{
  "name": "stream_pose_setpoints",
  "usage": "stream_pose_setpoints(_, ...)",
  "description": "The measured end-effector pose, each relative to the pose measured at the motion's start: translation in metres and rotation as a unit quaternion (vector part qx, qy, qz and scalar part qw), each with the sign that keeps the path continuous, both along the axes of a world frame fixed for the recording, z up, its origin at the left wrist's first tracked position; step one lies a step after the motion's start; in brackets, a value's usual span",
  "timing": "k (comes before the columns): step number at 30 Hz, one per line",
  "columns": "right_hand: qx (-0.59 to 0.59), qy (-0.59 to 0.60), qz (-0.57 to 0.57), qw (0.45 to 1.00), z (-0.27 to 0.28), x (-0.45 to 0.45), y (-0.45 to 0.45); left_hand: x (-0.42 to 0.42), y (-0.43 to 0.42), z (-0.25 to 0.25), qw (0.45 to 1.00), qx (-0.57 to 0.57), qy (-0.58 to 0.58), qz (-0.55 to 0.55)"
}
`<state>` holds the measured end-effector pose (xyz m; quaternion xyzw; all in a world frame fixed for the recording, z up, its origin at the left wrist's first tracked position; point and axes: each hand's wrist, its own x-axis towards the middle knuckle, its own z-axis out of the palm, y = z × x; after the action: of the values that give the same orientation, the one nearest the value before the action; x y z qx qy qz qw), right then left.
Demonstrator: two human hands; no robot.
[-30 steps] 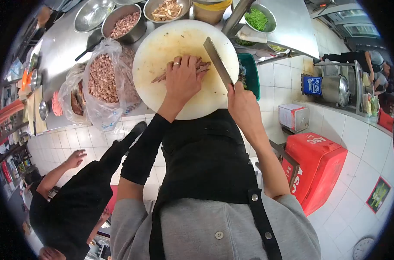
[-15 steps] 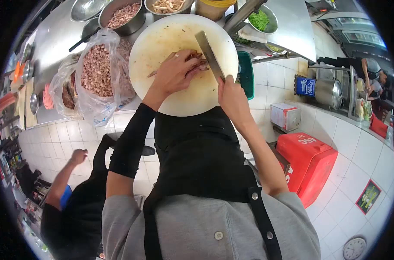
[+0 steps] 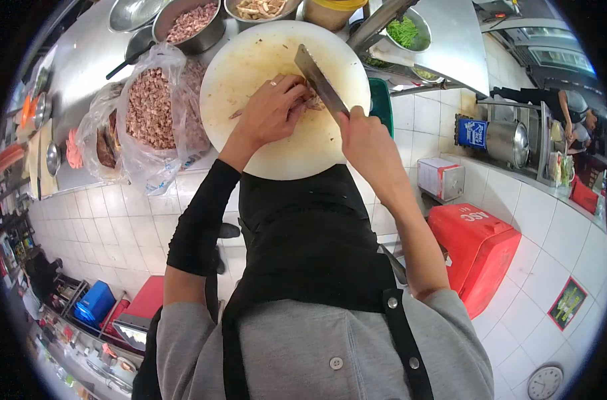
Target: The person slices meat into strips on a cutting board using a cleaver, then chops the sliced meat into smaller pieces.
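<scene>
A round white cutting board [image 3: 237, 60] lies at the counter's edge in front of me. My left hand [image 3: 271, 113], a ring on one finger, curls its fingers over a brownish strip of meat [image 3: 315, 105] and presses it to the board. The fingers hide much of that meat; a thin end pokes out on the left. In my right hand [image 3: 370, 143] is the handle of a cleaver [image 3: 320, 80], gripped in closed fingers. Its blade slants up and left, close beside the left fingertips and the meat. Small scraps dot the board.
Left of the board sits a clear plastic bag of diced meat [image 3: 150, 110]. Behind stand a metal bowl of meat pieces [image 3: 200, 43], a bowl of pale slices [image 3: 250, 20] and a yellow-rimmed tub [image 3: 333, 17]. A green bin [image 3: 381, 110] and red box [image 3: 473, 253] are at right.
The cleaver and my right hand have shifted slightly, with the wrist a little farther right. My left hand stays on the meat. A person in black at lower left has moved mostly out of view.
</scene>
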<state>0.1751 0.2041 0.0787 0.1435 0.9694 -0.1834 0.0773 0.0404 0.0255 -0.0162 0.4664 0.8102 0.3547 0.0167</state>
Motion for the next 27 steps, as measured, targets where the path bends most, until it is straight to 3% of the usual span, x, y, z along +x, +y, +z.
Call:
stream_pose_setpoints(5,0.016,0.022,-0.031,0.999,-0.046,-0.008,-0.012,-0.002,-0.002,-0.002,1.0,0.002,0.006,-0.002)
stream_pose_setpoints(8,0.006,0.055,-0.005,0.998,-0.016,-0.018,-0.008,-0.003,-0.002,-0.003,1.0,0.027,0.006,-0.014)
stream_pose_setpoints(11,-0.018,-0.017,-0.019,0.999,0.013,-0.001,-0.008,0.002,-0.005,-0.006,0.999,0.036,0.0,-0.007)
stream_pose_setpoints(15,0.024,0.03,-0.034,0.999,-0.054,-0.005,-0.019,-0.001,-0.008,-0.006,0.999,-0.018,-0.016,-0.031)
stream_pose_setpoints(18,0.035,0.059,-0.001,0.998,-0.04,-0.026,-0.015,0.001,-0.008,-0.005,1.0,0.014,0.005,-0.024)
stream_pose_setpoints(21,-0.004,0.008,0.004,1.0,0.006,-0.012,-0.015,-0.003,-0.011,-0.003,0.998,0.036,0.032,-0.03)
stream_pose_setpoints(25,0.006,0.0,-0.032,0.999,-0.049,-0.003,-0.031,-0.006,-0.016,-0.004,0.998,-0.038,-0.006,-0.043)
stream_pose_setpoints(27,0.013,0.036,0.002,0.999,-0.047,-0.024,-0.024,-0.009,-0.017,-0.003,0.999,-0.004,0.012,-0.042)
